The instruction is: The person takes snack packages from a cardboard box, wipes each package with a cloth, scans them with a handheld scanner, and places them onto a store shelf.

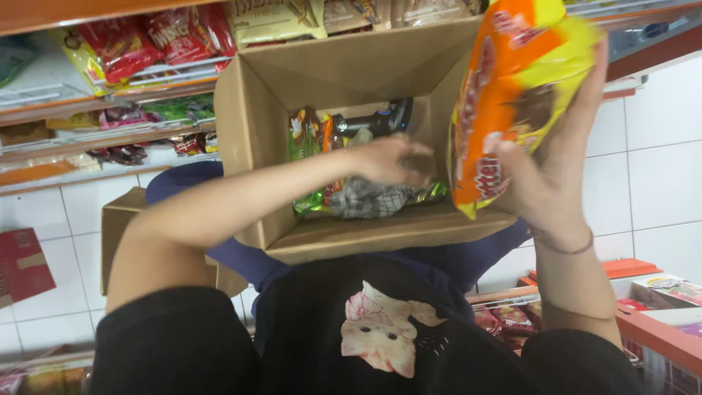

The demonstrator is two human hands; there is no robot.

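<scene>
An open cardboard box [252, 110] rests on my lap, its flaps spread wide. My left hand [391, 157] reaches down inside it and touches the packets there; whether it grips one I cannot tell. Green and orange snack packets [307, 135], a dark object [380, 121] and a grey checked cloth or bag [369, 199] lie in the box. My right hand [545, 172] holds a large orange and yellow snack bag [512, 80] upright, just above the box's right wall.
Store shelves [110, 139] with red, yellow and green snack packets run along the top left. A second, smaller cardboard box [117, 227] sits on the white tiled floor [651, 183] at my left. Another shelf edge with packets [658, 307] is at the lower right.
</scene>
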